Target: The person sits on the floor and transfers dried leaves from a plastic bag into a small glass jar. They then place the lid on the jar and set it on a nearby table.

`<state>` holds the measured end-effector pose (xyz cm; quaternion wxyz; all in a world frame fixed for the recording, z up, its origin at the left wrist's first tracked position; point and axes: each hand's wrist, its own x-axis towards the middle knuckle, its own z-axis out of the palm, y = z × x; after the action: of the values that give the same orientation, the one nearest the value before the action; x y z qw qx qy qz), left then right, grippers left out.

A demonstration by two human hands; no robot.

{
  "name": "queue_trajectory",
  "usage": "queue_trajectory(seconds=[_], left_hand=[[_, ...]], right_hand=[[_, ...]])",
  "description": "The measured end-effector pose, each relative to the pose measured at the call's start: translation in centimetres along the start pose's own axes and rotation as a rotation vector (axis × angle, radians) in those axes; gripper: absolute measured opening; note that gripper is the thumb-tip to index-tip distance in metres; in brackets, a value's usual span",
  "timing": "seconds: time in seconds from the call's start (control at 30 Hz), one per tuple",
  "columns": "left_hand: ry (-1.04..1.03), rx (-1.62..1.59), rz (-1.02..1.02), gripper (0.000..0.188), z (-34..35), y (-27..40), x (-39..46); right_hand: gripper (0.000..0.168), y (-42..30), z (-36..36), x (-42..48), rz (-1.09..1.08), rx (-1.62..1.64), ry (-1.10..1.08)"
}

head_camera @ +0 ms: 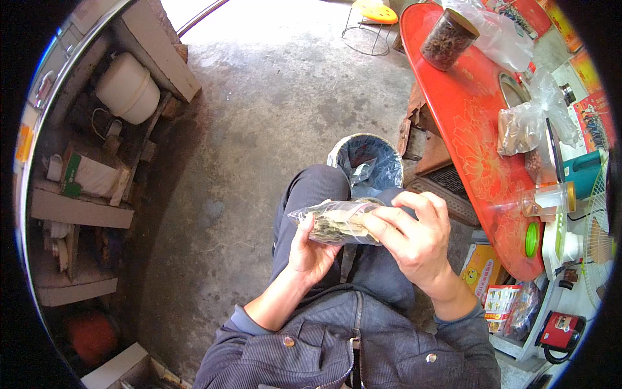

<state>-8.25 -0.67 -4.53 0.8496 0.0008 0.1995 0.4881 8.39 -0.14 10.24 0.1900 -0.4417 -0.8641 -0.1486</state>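
A clear plastic bag of dried leaves (335, 226) lies on its side above my lap. My left hand (311, 253) cradles it from below, with the thumb over its pointed left end. At the other end, the fingers of my right hand (413, 238) press on the bag; what lies under those fingertips is hidden. Just beyond my knees stands a round bin (342, 141) with a plastic liner, holding some crumpled clear plastic (363, 171).
On my right is a red table (461, 131) bearing a dark-lidded jar (448, 41), plastic bags (517, 131), a yellow-lidded clear jar (542, 200) and a green lid (532, 239). A fan (595, 248) stands beyond it. Shelves (82, 209) line the left. An orange stool (374, 12) stands ahead.
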Motion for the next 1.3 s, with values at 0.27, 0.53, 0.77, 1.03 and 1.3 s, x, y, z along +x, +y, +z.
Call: queue_trajectory(seconds=[0.27, 0.53, 0.77, 1.03, 1.3], left_hand=[[0.039, -0.024, -0.004, 0.057, -0.9, 0.3, 0.4], [0.013, -0.098, 0.0, 0.053, -1.5, 0.9, 0.4], [-0.03, -0.072, 0.032, 0.052, -1.1, 1.4, 0.1], [0.023, -0.087, 0.195, 0.053, -3.0, 4.1, 0.1], [0.03, -0.089, 0.194, 0.053, -3.3, 3.8, -0.1]], right_hand=[[0.025, 0.7, 0.2, 0.4, 0.204, 0.303, 0.016], [0.029, 1.7, -0.1, 0.0, 0.351, 0.51, 0.1], [0.028, 2.0, -1.4, -0.5, 0.424, 0.64, 0.181], [0.027, 2.1, -0.8, -3.5, 0.328, 0.265, -0.033], [0.021, -0.1, 3.5, -4.1, 0.213, -0.025, -0.349]])
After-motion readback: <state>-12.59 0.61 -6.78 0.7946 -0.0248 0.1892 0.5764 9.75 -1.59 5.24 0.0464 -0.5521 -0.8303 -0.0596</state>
